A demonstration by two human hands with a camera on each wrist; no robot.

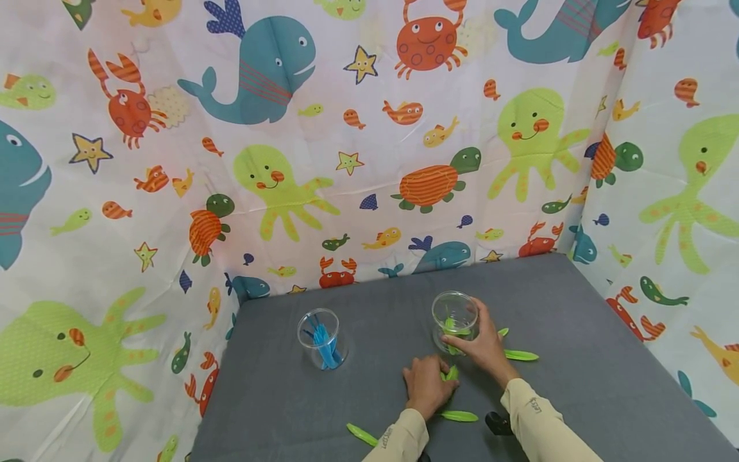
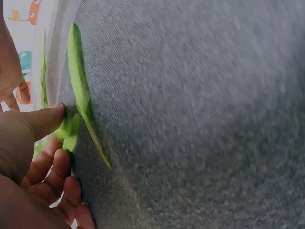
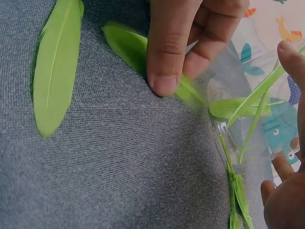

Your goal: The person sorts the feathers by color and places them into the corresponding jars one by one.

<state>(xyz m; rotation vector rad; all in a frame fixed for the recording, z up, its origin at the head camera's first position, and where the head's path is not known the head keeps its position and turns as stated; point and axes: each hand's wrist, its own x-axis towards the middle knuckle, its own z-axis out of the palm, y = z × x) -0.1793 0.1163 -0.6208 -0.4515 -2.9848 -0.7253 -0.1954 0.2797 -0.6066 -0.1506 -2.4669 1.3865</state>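
We judged sorting underway: left hand point(image 1: 426, 383) pinched a green feather point(image 1: 451, 373) off the desk point(image 1: 577, 308), right hand point(image 1: 482, 343) clasped the clear cup point(image 1: 455, 314), insertion due next.

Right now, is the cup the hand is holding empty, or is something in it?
Not empty. The clear cup gripped by the right hand has green feathers inside, showing through its wall.
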